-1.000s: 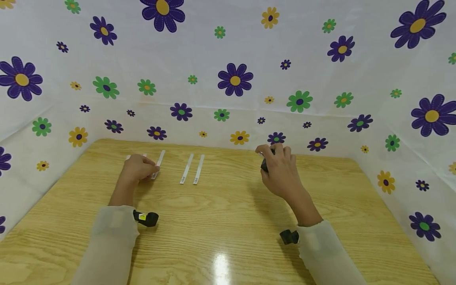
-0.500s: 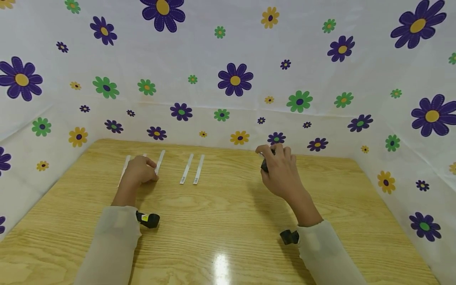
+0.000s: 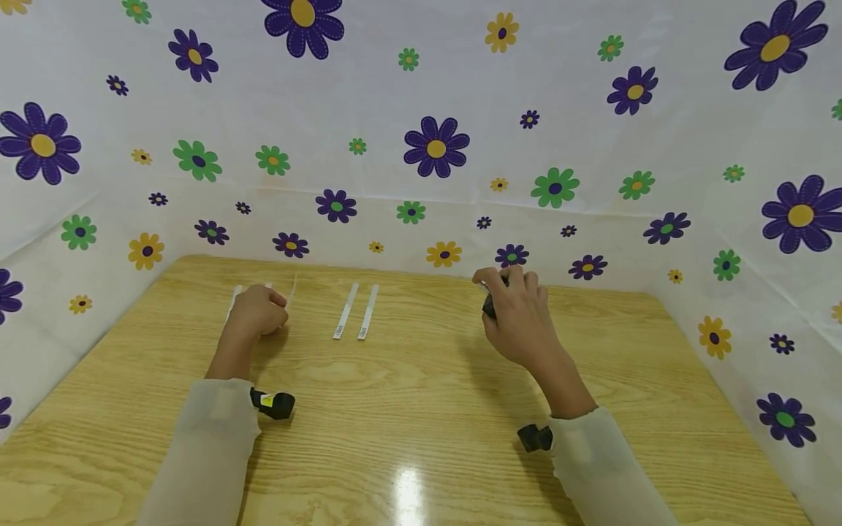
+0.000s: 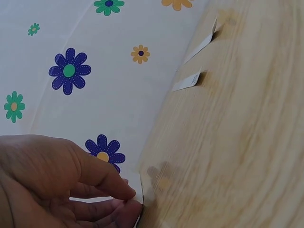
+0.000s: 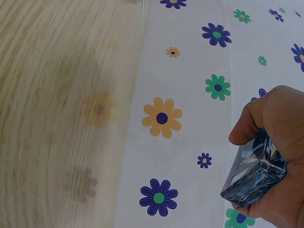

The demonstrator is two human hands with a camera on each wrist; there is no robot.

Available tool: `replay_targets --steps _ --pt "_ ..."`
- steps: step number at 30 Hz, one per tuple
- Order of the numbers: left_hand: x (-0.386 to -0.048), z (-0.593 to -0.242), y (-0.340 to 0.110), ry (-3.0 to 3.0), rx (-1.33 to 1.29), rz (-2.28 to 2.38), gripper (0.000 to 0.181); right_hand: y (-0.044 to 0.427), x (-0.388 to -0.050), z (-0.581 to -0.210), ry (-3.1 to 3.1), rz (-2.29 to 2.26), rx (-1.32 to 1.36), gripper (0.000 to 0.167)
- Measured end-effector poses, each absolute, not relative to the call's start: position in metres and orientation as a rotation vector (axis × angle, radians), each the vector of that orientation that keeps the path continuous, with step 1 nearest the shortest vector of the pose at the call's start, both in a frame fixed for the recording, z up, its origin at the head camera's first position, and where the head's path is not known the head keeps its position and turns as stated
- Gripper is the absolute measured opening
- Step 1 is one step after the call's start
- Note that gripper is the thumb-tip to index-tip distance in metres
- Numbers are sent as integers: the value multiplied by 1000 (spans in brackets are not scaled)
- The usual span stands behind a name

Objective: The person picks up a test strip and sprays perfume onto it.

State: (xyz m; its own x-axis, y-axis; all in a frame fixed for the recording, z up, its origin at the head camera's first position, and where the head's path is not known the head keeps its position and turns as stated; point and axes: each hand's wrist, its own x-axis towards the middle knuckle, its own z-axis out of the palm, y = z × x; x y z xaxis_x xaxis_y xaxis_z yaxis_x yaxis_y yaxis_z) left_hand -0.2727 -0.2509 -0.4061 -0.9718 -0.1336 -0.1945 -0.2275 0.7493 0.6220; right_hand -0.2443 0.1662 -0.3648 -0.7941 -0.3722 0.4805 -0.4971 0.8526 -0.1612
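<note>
In the head view my left hand [image 3: 259, 310] is over the back left of the table, its thumb and fingers pinching a thin white strip [image 3: 293, 289] that now stands nearly edge-on. The left wrist view shows the same fingertips together at the table edge. Two more white strips, one partly hidden [image 3: 233, 301] and one mostly hidden [image 3: 267, 285], lie behind this hand. To its right are two flat parallel strips [image 3: 345, 310] with small print at their near ends. My right hand [image 3: 520, 314] grips a small dark box in shiny clear wrap [image 5: 256, 173], raised above the table.
A wood-grain table [image 3: 368, 409] reaches back to a white flower-printed cloth [image 3: 368, 109], which also rises at both sides. Black wrist cameras [image 3: 272, 405] sit at both pale sleeves [image 3: 204, 438].
The strip at my left fingertips has turned from lying flat to nearly edge-on. My left hand has shifted slightly right over the second. The right hand stays where it was.
</note>
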Motion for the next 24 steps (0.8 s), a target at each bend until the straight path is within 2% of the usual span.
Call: replay_targets --steps 12,18,24 --pt "-274 -409 -252 2808 -303 1056 41 166 -245 -365 -2595 386 641 52" --pt "-273 -410 -253 2851 -281 1028 33 166 -245 -365 -2600 386 641 51" --pt "-273 -412 -251 2869 -289 1003 38 166 -245 -366 -2604 381 637 52"
